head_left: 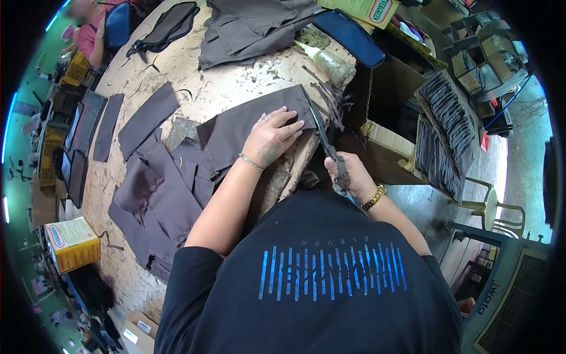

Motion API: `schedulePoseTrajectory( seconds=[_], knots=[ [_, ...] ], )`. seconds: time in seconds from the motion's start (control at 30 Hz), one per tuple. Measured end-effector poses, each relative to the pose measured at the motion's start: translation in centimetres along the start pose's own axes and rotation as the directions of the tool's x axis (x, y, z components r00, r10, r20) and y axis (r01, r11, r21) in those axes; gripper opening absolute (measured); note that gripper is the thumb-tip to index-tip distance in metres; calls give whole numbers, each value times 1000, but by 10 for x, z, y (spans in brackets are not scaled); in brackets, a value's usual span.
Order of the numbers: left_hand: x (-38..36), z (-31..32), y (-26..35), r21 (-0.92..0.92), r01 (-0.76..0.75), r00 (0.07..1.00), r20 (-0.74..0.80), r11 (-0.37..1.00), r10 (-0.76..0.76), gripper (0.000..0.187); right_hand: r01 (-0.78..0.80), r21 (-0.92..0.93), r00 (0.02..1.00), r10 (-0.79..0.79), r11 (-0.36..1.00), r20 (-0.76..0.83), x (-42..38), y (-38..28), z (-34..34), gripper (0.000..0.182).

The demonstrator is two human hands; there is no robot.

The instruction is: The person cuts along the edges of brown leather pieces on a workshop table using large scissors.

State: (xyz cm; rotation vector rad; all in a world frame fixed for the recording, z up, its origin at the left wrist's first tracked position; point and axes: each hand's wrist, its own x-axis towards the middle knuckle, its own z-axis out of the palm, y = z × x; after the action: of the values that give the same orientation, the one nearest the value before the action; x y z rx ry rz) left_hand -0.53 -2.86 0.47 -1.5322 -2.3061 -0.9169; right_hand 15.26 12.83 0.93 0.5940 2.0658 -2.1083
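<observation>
My left hand point(273, 135) lies flat with fingers spread on a dark grey-brown fabric piece point(236, 127) near the table's edge. A pair of scissors point(323, 133) with wrapped, worn handles is in my right hand point(352, 176), its fingers closed round them. The blades reach up along the right end of the fabric. Thin cut strips point(335, 106) of the same colour lie just beyond the blades. More fabric pieces point(156, 197) are heaped to the left of my left hand, partly folded over one another.
On the worn table point(132, 230) stand a white squeeze bottle point(333, 66) and a yellow Evergreen can point(73, 245). Another fabric pile point(253, 29) lies at the back. A cardboard box point(386, 141) and bundled dark pieces point(445, 130) stand right. A person point(91, 35) sits far left.
</observation>
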Motion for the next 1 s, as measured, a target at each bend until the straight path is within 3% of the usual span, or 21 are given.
schedulePoseTrajectory(
  seconds=[0.2, 0.4, 0.6, 0.7, 0.8, 0.87, 0.9, 0.93, 0.97, 1.0],
  knots=[
    [-1, 0, 0, -4, 0, 1000, 0, 1000, 0, 22, -35, -93, 999, 33, 995, -20, -2, -7, 1, 47],
    [-1, -1, -1, -6, -3, 1000, 21, 1000, 3, 22, -35, 104, 999, 37, 994, -18, 12, -12, 4, 45],
    [0, -1, 1, -12, 7, 1000, 10, 1000, -7, 22, -27, -102, 998, 21, 994, -58, 10, -12, 2, 43],
    [0, -1, -1, -29, -4, 1000, -14, 1000, 3, 22, -55, -15, 998, 54, 998, -42, 8, -7, 2, 40],
    [5, -2, -2, -102, -53, 990, -134, 993, 39, 20, 28, 99, 992, -15, 995, -125, 5, 2, 2, 38],
    [20, -20, 12, -495, 132, 892, -318, 859, -321, 16, -16, 225, 997, 34, 974, -76, 0, 3, -6, 34],
    [32, -33, 24, -567, 219, 771, -398, 794, -497, 13, -10, 252, 999, 23, 968, -48, -2, 3, -8, 36],
    [48, -41, 29, -759, 88, 596, -479, 645, -645, 11, -10, 256, 999, 22, 967, -45, -2, 3, -9, 36],
    [63, -55, 31, -789, -146, 519, -575, 597, -633, 11, -6, 168, 998, 15, 986, -57, -4, 3, -10, 37],
    [68, -68, 30, -776, -267, 470, -622, 571, -626, 12, -2, 76, 998, 7, 997, -68, -5, 2, -10, 39]
  ],
)
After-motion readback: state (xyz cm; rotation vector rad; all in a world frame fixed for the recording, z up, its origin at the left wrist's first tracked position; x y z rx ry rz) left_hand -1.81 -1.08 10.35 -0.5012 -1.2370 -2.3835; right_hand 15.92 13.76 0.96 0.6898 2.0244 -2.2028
